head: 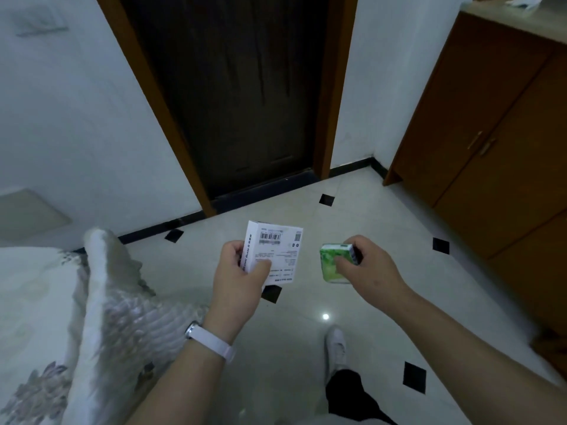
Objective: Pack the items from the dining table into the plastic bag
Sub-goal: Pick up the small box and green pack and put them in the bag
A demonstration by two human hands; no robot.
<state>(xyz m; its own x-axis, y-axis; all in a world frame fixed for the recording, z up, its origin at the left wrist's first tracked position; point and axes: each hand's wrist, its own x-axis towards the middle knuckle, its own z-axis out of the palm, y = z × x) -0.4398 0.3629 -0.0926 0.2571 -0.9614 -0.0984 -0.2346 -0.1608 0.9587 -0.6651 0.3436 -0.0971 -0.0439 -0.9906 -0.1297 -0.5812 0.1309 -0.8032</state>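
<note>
Head view, looking down past both forearms. The left hand [237,273] grips a white box [271,251] by its lower left corner, thumb across the printed face and fingers curled behind; the box is held upright, tilted slightly, with a barcode label near its top edge. The right hand [365,263] is closed around a small green packet [333,263], thumb on the front, fingers wrapped over the top and far side; the packet's print is too blurred to read, and it may be a tissue pack. Box and packet are near each other but apart, both in the air above a pale tiled floor [362,210] with small black inset squares. A white wristband [211,342] sits on the left wrist. Left of the left forearm lies a patterned white fabric [101,317], partly draped. Beyond the hands stands a dark door [239,96]; right of the right hand, a brown cabinet [497,142]. Below the right forearm, a white shoe [336,348].
</note>
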